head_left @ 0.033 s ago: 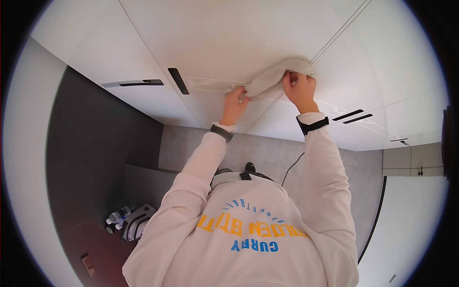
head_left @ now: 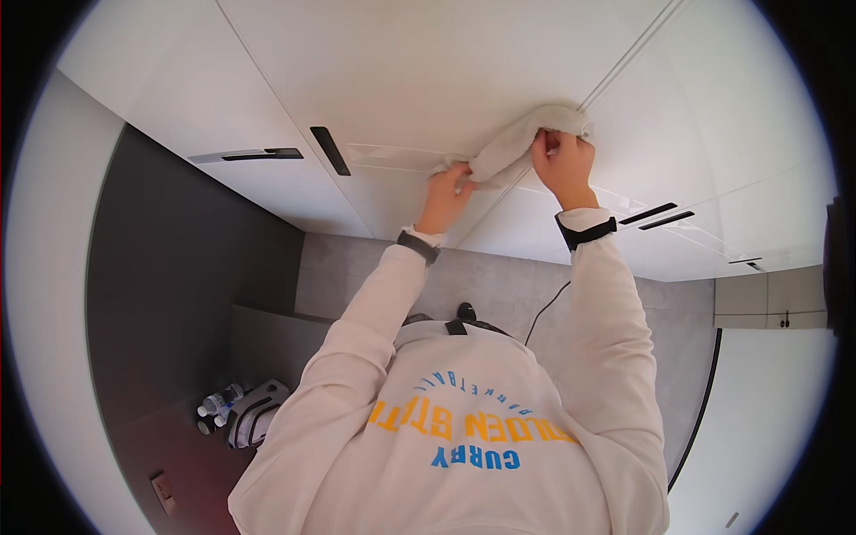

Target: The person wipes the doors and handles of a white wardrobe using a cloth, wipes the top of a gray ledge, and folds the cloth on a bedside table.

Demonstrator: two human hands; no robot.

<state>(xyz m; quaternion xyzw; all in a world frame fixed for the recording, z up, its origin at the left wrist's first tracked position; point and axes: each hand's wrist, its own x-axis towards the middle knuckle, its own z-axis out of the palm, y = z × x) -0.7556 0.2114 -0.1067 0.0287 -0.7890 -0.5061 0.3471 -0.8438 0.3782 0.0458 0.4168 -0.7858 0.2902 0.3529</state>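
A white, fluffy cloth (head_left: 517, 141), bunched into a long strip, lies against the white cabinet doors (head_left: 401, 71) in front of me. My left hand (head_left: 443, 198) has its thumb and fingers closed on the cloth's left end. Farther right and a little higher, my right hand (head_left: 565, 169) pinches the cloth near its right end, with the fingertips curled in and partly hidden. Between the two hands the cloth arches upward across a seam between doors.
Black recessed handles (head_left: 331, 151) mark the doors on both sides. At lower left, several bottles (head_left: 219, 403) and a grey bag (head_left: 257, 417) rest by a dark panel (head_left: 178, 241). A black cable (head_left: 546, 314) runs over the grey tiled floor (head_left: 339, 259).
Both hands and the cloth have shifted slightly to the right along the doors. The grip of each hand on the cloth looks the same.
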